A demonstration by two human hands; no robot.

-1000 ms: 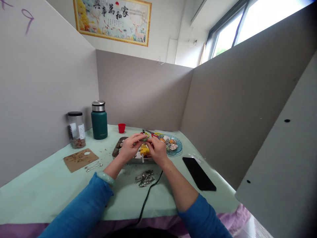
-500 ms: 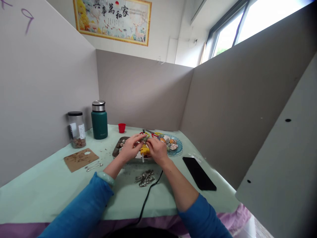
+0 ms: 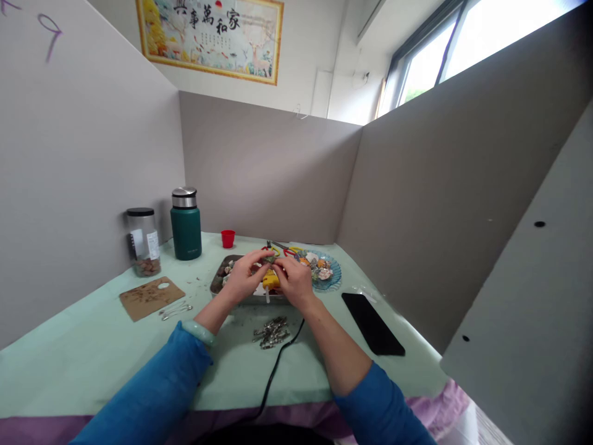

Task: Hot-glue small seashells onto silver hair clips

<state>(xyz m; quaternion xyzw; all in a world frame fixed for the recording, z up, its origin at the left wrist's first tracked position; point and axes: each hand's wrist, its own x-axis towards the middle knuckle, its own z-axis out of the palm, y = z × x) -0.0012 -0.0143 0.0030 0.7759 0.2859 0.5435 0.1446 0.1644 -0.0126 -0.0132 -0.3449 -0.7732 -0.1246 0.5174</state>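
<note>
My left hand (image 3: 243, 279) and my right hand (image 3: 293, 281) meet over a metal tray (image 3: 217, 281) in the middle of the table. Both pinch a small greyish piece (image 3: 269, 261) between their fingertips; I cannot make out what it is. A yellow glue gun (image 3: 269, 281) lies on the tray just under the hands, and its black cord (image 3: 273, 371) runs toward me. A pile of small metal clips (image 3: 272, 332) lies in front of the tray.
A blue glass dish of shells (image 3: 327, 272) stands right of the tray, with scissors (image 3: 282, 249) behind. A black phone (image 3: 372, 323) lies at the right. A green flask (image 3: 185, 224), a jar (image 3: 143, 242), a red cup (image 3: 227, 238) and a brown card (image 3: 151, 297) stand left. Grey partitions enclose the table.
The left hand's fingers have shifted slightly on the small piece. Both hands stay in the same place over the tray.
</note>
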